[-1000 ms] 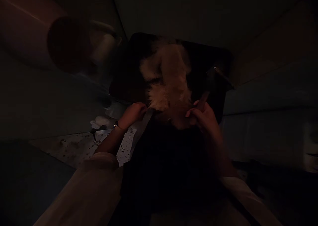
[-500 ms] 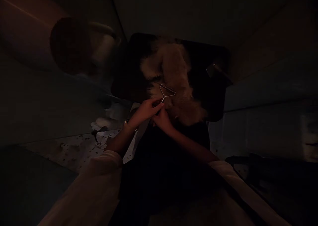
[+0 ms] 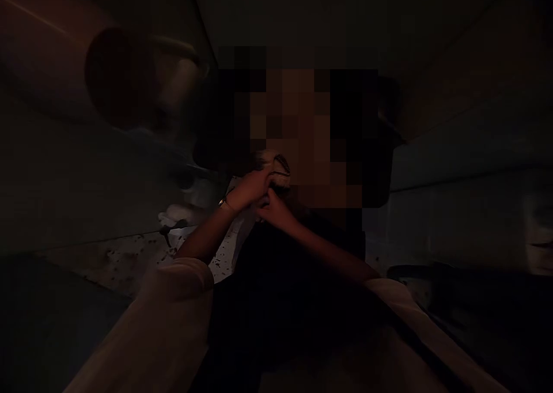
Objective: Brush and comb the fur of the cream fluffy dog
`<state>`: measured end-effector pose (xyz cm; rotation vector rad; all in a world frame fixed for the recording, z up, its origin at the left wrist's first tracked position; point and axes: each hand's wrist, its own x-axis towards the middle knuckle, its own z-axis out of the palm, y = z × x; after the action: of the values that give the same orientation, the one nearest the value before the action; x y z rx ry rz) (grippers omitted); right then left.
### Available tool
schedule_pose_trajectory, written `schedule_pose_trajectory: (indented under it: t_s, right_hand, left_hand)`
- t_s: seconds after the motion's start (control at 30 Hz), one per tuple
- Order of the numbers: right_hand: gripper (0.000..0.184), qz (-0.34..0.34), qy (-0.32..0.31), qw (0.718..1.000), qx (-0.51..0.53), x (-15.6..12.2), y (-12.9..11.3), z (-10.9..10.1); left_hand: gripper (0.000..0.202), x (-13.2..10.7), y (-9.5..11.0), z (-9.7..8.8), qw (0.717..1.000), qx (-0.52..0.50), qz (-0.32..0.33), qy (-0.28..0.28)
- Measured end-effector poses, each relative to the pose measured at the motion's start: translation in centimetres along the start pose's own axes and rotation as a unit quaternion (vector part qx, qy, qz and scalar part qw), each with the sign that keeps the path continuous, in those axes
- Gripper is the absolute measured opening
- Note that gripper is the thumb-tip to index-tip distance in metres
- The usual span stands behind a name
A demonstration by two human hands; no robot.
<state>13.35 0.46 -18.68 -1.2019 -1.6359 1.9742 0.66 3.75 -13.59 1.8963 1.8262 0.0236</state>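
Note:
The light is very dim. My left hand (image 3: 250,188) is closed around the handle of a grooming rake (image 3: 281,165), a Y-shaped wire frame with a row of short teeth. Just below and to the right, my right hand (image 3: 276,210) is closed too, with its fingers at the lower end of the handle, mostly hidden. The rake's head lies against tan fur (image 3: 266,155) of a fluffy animal, which is largely covered by blurred blocks. Under the animal is a black tabletop (image 3: 380,182) with rounded corners. A thin bracelet (image 3: 222,203) circles my left wrist.
A large rounded cylinder with a dark round end (image 3: 118,76) stands at the upper left. Below it, a speckled pale surface (image 3: 129,260) shows with a dark knob-like object (image 3: 165,231) near it. Plain walls (image 3: 458,157) close in on the right.
Both hands have shifted slightly left and toward me. The rake's head has turned and looks narrower. Blurred blocks now cover most of the animal.

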Motion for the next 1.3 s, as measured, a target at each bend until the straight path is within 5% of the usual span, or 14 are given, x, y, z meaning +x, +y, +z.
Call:
schedule_pose_trajectory:
  t_s: [0.2, 0.6, 0.8, 0.93, 1.03, 1.13, 1.2, 1.3]
  right_hand:
    - [0.029, 0.02, -0.017, 0.999, -0.022, -1.1, 0.4, -1.0]
    - [0.027, 0.053, -0.016, 0.997, -0.045, -2.6, 1.9, -2.9]
    - [0.033, 0.068, 0.078, 0.994, 0.017, -1.6, 2.8, -3.5]
    - [0.023, 0.059, 0.081, 0.995, 0.017, -1.9, 2.2, -3.5]
    - [0.02, -0.07, 0.099, 0.991, -0.05, -2.0, 0.4, -3.4]
    - [0.028, -0.253, 0.183, 0.937, -0.158, -0.8, -1.3, -3.2]
    - [0.043, -0.263, 0.222, 0.922, -0.177, 0.5, -1.6, -3.0]
    - [0.06, -0.214, 0.23, 0.936, -0.16, 1.8, -1.1, -2.7]
  left_hand:
    - [0.034, -2.0, -0.2, -0.4, 0.993, 0.104, -0.057, -0.019]
    - [0.039, -3.7, 0.7, -1.6, 0.986, 0.152, -0.059, -0.028]
    - [0.04, -4.9, 0.0, -1.3, 0.987, 0.133, -0.081, -0.039]
    - [0.04, -5.6, -0.3, -1.1, 0.988, 0.123, -0.082, -0.036]
    - [0.039, -5.7, -0.4, -0.7, 0.988, 0.109, -0.096, -0.046]
    - [0.041, -5.8, -0.4, -0.3, 0.988, 0.094, -0.107, -0.055]
    - [0.043, -6.0, -0.3, -0.3, 0.988, 0.087, -0.113, -0.06]
    - [0.043, -6.6, 0.0, -0.8, 0.988, 0.072, -0.12, -0.065]
